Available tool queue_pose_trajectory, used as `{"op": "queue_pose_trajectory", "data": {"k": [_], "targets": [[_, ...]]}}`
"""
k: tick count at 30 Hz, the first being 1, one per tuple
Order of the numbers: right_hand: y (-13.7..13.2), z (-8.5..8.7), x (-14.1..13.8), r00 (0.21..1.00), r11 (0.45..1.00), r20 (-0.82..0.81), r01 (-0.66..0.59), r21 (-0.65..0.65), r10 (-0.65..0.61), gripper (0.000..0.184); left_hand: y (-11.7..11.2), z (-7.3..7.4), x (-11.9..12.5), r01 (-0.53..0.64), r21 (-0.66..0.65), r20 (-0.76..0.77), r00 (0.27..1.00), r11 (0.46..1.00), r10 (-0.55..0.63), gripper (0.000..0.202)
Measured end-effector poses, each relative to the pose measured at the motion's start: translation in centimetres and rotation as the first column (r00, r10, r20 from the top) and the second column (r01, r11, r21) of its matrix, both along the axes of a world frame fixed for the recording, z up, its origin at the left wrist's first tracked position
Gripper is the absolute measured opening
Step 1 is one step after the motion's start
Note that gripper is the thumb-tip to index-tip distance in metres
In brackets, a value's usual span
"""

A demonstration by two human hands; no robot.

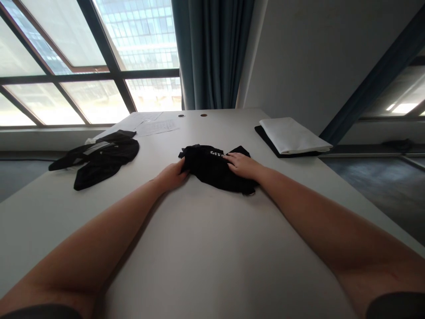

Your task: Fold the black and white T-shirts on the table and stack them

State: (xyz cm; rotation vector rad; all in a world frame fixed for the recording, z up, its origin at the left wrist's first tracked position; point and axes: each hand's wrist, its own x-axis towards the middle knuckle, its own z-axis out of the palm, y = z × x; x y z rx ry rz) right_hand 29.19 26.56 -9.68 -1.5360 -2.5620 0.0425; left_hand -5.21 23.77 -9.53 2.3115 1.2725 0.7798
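Note:
A crumpled black cloth garment with white lettering lies on the white table, in the middle of the head view. Its exact kind cannot be made out. At its left edge my left hand is closed on the fabric, the fingers partly hidden by it. My right hand rests palm down on the right part, beside the lettering, fingers stretched out over the cloth. A corner of black fabric sticks up just beyond my right fingers.
On the white table, another dark garment lies loosely at the left. Folded white cloth sits on black cloth at the right edge. Paper sheets lie toward the back, near two round holes. Behind hangs a blue curtain.

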Motion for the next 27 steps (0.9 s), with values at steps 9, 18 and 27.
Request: {"op": "queue_pose_trajectory", "data": {"k": [9,18,27], "targets": [[1.2,0.7,3.8,0.966,0.963,-0.04,0.258,0.084,-0.255,0.041,1.5,0.7,-0.6,-0.012,-0.322,0.764,0.588,0.947,0.267,0.066],[2.1,0.5,7.8,0.792,0.765,-0.237,0.608,0.214,-0.563,0.045,3.1,1.9,-6.3,-0.591,-0.295,0.395,0.64,0.751,0.659,0.051],[-1.1,2.2,1.0,0.985,0.939,-0.172,0.071,0.338,-0.012,0.034,1.7,1.0,-5.0,-0.267,0.422,-0.257,0.881,0.866,0.397,0.028]]}}
